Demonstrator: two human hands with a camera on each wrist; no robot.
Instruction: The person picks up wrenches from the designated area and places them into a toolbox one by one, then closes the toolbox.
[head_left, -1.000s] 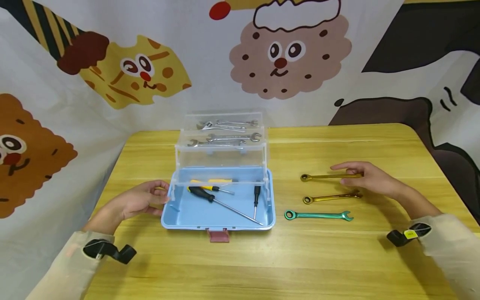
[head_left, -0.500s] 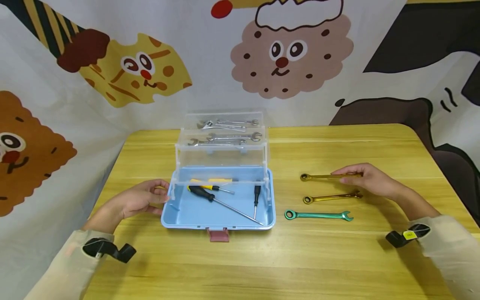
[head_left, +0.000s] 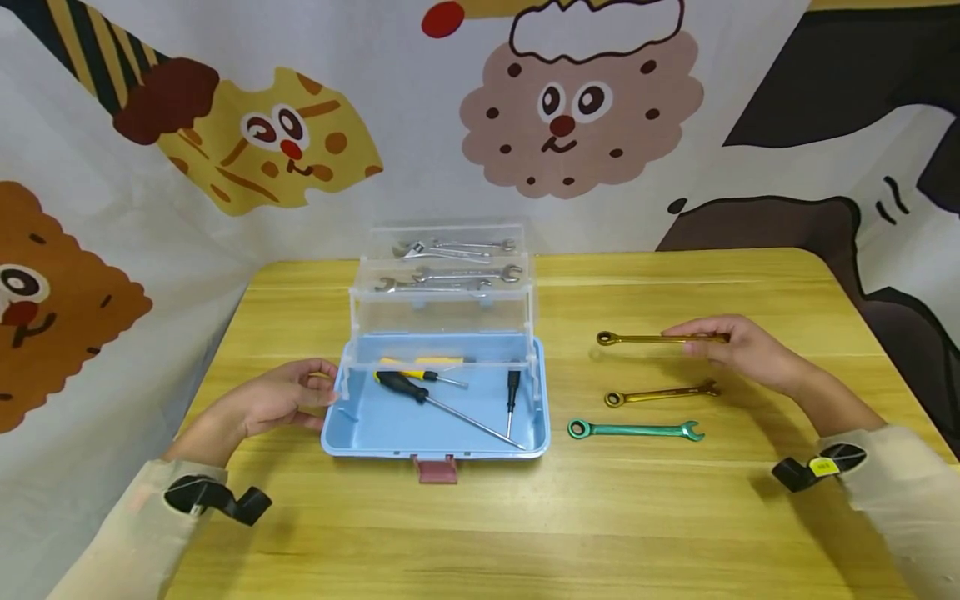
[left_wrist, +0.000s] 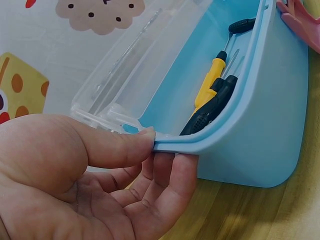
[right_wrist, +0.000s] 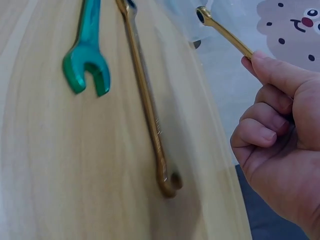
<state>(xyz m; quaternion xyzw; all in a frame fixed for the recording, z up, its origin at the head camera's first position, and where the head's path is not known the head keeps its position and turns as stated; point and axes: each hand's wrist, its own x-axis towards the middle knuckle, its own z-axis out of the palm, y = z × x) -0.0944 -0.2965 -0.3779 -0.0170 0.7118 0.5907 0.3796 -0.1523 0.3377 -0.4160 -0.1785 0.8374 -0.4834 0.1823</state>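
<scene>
My left hand [head_left: 288, 398] pinches the left rim of a blue toolbox [head_left: 442, 429]; in the left wrist view its thumb lies on top of the rim and the fingers curl beneath. Between thumb and index finger, my right hand [head_left: 750, 354] pinches a gold ratchet wrench [head_left: 637, 339] near its far end, ring end pointing left, raised above the table. Below it lie a second gold wrench [head_left: 667, 394] and a green ratchet wrench [head_left: 637, 431]. The toolbox holds a black-handled screwdriver [head_left: 405, 386], a small black screwdriver [head_left: 513, 392] and yellow-handled tools [head_left: 412, 372].
Clear fold-out trays [head_left: 442, 308] stand raised at the back of the toolbox, with several silver wrenches [head_left: 472, 273] in them. A pink latch [head_left: 435, 471] hangs at the front. Behind the wooden table [head_left: 480, 533] is a printed cloth [head_left: 420, 150].
My right hand has closed its fingertips on the far gold wrench and lifted it off the table, slightly up and away. The left hand has stayed at the toolbox rim.
</scene>
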